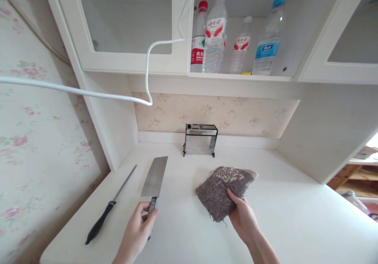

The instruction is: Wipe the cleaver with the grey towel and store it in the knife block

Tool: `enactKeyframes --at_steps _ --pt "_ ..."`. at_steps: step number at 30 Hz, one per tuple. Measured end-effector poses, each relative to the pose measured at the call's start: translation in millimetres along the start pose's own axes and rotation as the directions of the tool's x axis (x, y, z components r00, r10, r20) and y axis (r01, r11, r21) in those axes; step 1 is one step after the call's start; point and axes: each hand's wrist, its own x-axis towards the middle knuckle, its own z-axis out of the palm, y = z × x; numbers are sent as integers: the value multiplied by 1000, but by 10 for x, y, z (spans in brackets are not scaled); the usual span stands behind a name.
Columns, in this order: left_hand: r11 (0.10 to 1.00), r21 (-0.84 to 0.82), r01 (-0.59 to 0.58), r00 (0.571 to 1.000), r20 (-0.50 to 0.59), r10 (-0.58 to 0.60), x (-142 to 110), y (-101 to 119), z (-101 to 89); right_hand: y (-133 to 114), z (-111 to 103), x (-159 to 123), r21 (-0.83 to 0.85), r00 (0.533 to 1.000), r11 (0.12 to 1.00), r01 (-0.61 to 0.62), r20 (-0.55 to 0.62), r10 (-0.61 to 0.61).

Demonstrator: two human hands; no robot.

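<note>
In my left hand (140, 222) is a cleaver (155, 176), its fingers closed around the dark handle and its broad blade pointing away from me. My right hand (242, 214) grips a folded grey-brown cloth (224, 191) with a pale pattern and frayed lower edge, thumb on top. The cloth is held above the white tabletop (180, 236), to the right of the cleaver and apart from it. Left of the cleaver lies a sharpening steel (102, 218) with a black handle, its thin rod pointing to the back.
A metal knife block (201, 142) stands against the back wall. Overhead, a cabinet shelf (242, 77) holds several plastic bottles (215, 31). A white cable (88, 93) hangs across the upper left. Side panels (330, 126) bound the table's back part.
</note>
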Motion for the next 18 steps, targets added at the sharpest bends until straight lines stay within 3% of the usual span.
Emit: enactKeyframes --at_steps 5,9,12,15,18 --pt "992 -91 -93 986 127 104 -201 298 480 67 348 -169 111 982 981 157 87 -167" --pt "983 -139 -123 951 266 156 -305 404 819 132 532 -362 55 957 998 10 288 -25" --pt "981 -121 -149 952 251 175 -329 341 972 160 433 -375 73 940 995 -71 339 42" --pt "962 -110 -249 952 154 264 -318 252 1046 229 247 -290 86 966 992 -93 250 69" --pt "939 -104 -326 933 124 338 -314 197 1081 359 119 -205 35 977 995 -91 199 83"
